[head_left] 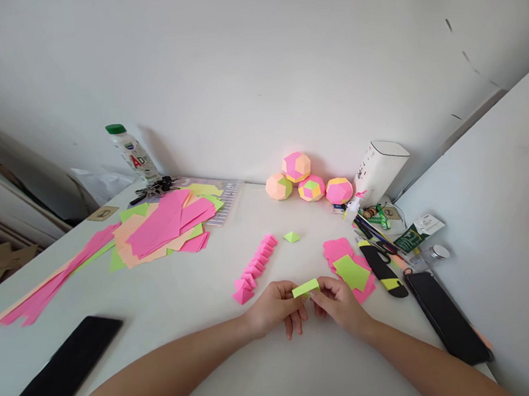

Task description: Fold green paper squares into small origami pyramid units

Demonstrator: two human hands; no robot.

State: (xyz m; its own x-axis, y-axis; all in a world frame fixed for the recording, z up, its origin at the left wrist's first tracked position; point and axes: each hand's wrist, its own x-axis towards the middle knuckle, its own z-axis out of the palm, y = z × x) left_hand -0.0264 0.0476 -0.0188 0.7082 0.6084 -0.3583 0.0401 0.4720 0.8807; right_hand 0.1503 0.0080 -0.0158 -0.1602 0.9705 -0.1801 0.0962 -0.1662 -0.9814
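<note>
Both hands (341, 306) pinch a folded green paper (305, 288); pink pieces (255, 267) look finished, sheets (351, 271) toward the desk's (171, 291) right edge unfolded.

"AD" stands in large red letters on the white plastic bottle (137, 159) at the back left edge of the bench (184, 290) — smaller marks after it are illegible. Print on the white container (381, 167) and the green-and-white box (418, 233), both near the right edge — too small to read.
</note>
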